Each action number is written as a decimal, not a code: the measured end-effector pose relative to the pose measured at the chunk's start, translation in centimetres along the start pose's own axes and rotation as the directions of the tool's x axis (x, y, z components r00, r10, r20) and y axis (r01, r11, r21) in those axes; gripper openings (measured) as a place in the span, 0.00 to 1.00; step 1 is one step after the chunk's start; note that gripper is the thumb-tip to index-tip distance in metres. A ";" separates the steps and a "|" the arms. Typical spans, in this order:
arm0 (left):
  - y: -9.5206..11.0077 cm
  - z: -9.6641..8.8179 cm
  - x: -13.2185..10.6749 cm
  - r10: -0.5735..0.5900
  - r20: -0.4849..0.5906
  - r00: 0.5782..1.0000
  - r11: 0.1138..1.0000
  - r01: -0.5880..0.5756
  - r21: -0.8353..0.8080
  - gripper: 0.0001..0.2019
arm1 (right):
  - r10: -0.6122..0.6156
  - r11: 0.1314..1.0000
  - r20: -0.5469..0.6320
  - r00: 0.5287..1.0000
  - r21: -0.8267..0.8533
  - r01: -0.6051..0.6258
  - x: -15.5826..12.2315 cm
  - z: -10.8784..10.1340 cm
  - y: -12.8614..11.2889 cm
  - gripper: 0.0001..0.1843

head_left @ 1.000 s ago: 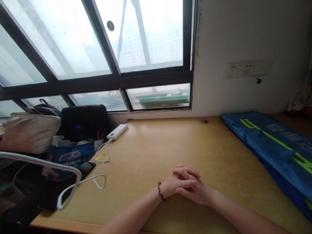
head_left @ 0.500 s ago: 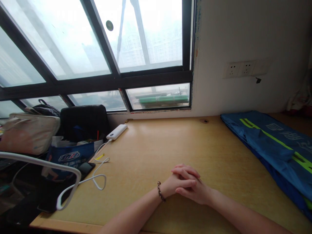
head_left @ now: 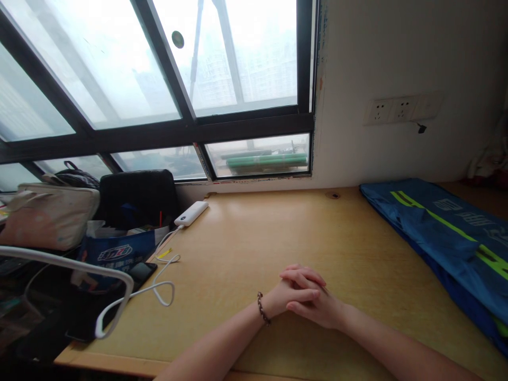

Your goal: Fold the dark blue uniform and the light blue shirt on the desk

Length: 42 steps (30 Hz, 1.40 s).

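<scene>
My left hand (head_left: 283, 296) and my right hand (head_left: 317, 309) rest on the wooden desk (head_left: 257, 238), clasped together with the fingers interlaced. Nothing shows inside them. A dark bead bracelet (head_left: 261, 308) circles my left wrist. Both forearms lie on the desk and reach in from the bottom edge. The nearest loose thing is a looped white cable (head_left: 161, 288), well to the left of my hands.
A white power bank (head_left: 191, 213) lies at the back left near the window. A blue bag with green stripes (head_left: 448, 238) covers the desk's right side. Bags and a black phone (head_left: 139, 272) crowd the left edge. Wall sockets (head_left: 391, 110) sit above.
</scene>
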<state>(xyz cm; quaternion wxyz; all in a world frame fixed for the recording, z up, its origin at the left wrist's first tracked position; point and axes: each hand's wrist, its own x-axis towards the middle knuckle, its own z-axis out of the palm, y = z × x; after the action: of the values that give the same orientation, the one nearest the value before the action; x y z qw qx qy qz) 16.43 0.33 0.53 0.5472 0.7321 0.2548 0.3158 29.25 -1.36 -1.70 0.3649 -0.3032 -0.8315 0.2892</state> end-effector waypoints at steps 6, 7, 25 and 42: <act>-0.1 0.0 0.0 -0.003 0.001 1.000 1.000 0.003 0.010 0.12 | 0.006 1.000 0.006 1.000 -0.004 -0.006 0.0 -0.1 -0.1 0.27; -0.1 -0.1 0.0 -0.003 -0.001 1.000 1.000 0.003 0.020 0.12 | 0.005 1.000 0.006 1.000 -0.006 -0.005 0.0 -0.1 -0.1 0.27; 0.2 -0.2 0.0 0.002 -0.007 1.000 1.000 -0.002 0.027 0.11 | 0.005 1.000 0.003 1.000 -0.012 -0.005 0.0 0.1 0.2 0.28; -1.6 -1.5 1.0 -0.211 -0.354 0.911 0.950 0.105 -0.294 0.18 | 0.278 0.622 -0.709 0.648 -0.381 -0.684 0.1 -12.6 9.5 0.36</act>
<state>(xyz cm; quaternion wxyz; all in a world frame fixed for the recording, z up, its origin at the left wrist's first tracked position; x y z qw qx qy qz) 15.93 2.42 -0.53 0.6053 0.5522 0.3699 0.4379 41.88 8.14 -1.22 0.3835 -0.7022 -0.5996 -0.0185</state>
